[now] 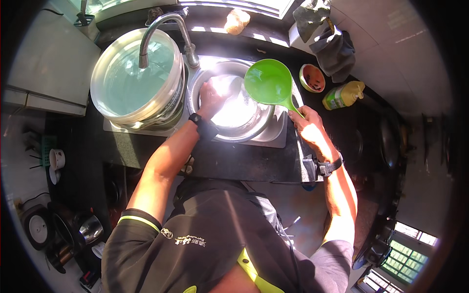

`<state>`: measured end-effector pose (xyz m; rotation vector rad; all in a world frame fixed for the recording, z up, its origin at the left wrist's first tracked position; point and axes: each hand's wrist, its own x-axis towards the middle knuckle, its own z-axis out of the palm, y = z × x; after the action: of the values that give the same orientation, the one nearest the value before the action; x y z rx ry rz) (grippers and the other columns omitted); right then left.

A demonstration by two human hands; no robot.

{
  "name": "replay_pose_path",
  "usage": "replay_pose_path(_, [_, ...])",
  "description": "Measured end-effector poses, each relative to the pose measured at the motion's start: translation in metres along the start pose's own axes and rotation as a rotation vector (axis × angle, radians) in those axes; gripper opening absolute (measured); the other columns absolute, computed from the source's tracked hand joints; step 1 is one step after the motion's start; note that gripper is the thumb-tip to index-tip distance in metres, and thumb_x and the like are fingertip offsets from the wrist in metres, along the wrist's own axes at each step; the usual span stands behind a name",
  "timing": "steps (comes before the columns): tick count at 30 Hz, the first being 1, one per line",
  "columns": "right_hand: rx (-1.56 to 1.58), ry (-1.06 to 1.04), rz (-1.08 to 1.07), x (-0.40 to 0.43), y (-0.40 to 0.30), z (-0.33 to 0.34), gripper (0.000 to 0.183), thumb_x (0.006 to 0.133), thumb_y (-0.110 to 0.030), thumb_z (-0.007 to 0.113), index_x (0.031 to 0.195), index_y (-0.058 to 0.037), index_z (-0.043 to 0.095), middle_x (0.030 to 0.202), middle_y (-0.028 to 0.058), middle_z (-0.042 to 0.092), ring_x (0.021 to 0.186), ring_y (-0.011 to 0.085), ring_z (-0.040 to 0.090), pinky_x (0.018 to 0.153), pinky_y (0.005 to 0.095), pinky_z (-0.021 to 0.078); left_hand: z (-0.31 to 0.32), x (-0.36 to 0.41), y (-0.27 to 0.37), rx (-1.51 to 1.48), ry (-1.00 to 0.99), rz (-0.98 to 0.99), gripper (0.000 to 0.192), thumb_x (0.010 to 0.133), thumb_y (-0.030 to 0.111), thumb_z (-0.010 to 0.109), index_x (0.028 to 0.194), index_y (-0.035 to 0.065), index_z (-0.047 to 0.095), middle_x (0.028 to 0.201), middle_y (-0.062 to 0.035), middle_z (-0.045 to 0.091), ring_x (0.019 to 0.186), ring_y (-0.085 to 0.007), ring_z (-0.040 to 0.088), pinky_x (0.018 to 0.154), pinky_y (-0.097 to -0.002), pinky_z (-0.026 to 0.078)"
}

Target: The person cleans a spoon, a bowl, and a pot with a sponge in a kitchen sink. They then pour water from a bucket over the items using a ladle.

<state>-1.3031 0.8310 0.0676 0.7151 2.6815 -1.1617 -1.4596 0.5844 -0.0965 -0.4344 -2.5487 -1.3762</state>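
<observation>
My right hand (307,119) is closed around the handle of a green plastic ladle (269,81), whose bowl holds water above the right rim of a metal basin (242,137). Inside the basin's left part is my left hand (212,97); glare covers its fingers, so whether it grips anything cannot be told. The basin sits over the steel sink (280,126). To the left stands a large white plastic bucket (99,88) filled with water, and the curved metal faucet (161,20) reaches over it.
Right of the sink, a bowl (312,78) with reddish contents and a yellow pump bottle (342,96) stand on the dark counter. Grey cloths (333,53) hang behind them. A pale lumpy object (237,22) lies on the window ledge. A white cabinet (51,62) borders the bucket.
</observation>
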Motion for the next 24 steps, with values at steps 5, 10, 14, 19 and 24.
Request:
replay_pose_path(5, [-0.015, -0.006, -0.061, -0.006, 0.0, 0.007, 0.033, 0.091, -0.031, 0.067, 0.084, 0.001, 0.064, 0.066, 0.0016, 0.058, 0.059, 0.0088, 0.052, 0.053, 0.0279, 0.0393, 0.007, 0.0, -0.008, -0.359, -0.273, -0.406, 0.057, 0.083, 0.029, 0.077, 0.126, 0.001, 0.052, 0.118, -0.0161, 0.06, 0.111, -0.0293, 0.059, 0.098, -0.0446, 0.047])
replay_pose_path(10, [-0.055, -0.027, 0.018, -0.008, -0.002, 0.017, 0.03, 0.09, -0.028, 0.068, 0.085, 0.0012, 0.064, 0.066, 0.0027, 0.058, 0.06, 0.0097, 0.052, 0.054, 0.0291, 0.04, 0.021, -0.007, -0.018, -0.945, -0.203, -1.019, 0.037, 0.099, 0.028, 0.061, 0.13, 0.0111, 0.049, 0.129, -0.0095, 0.057, 0.12, -0.0276, 0.056, 0.102, -0.0564, 0.044])
replay_pose_path(14, [-0.078, -0.019, -0.01, -0.012, -0.003, 0.02, 0.03, 0.09, -0.027, 0.068, 0.086, 0.0018, 0.064, 0.066, 0.005, 0.059, 0.061, 0.012, 0.054, 0.056, 0.031, 0.0415, 0.013, -0.015, -0.019, -1.101, -0.278, -1.069, 0.043, 0.106, 0.041, 0.045, 0.142, 0.0188, 0.044, 0.137, -0.0062, 0.054, 0.127, -0.0254, 0.052, 0.1, -0.0596, 0.045])
replay_pose_path(19, [-0.152, 0.03, -0.074, -0.018, -0.014, 0.023, 0.03, 0.09, -0.027, 0.07, 0.093, 0.0025, 0.066, 0.072, 0.0105, 0.061, 0.068, 0.0171, 0.058, 0.065, 0.0332, 0.0461, 0.005, -0.02, -0.005, -1.313, -0.278, -0.97, 0.055, 0.106, 0.054, 0.032, 0.146, 0.0169, 0.041, 0.143, -0.0065, 0.051, 0.129, -0.026, 0.052, 0.101, -0.0532, 0.047])
replay_pose_path(24, [-0.064, 0.047, -0.052, -0.028, -0.026, 0.018, 0.029, 0.09, -0.026, 0.069, 0.096, 0.0023, 0.066, 0.074, 0.0101, 0.062, 0.072, 0.0157, 0.058, 0.068, 0.0323, 0.0465, -0.004, -0.023, 0.001, -1.434, -0.35, -1.008, 0.058, 0.105, 0.057, 0.034, 0.144, 0.0147, 0.044, 0.138, -0.0068, 0.054, 0.123, -0.0264, 0.054, 0.095, -0.045, 0.052])
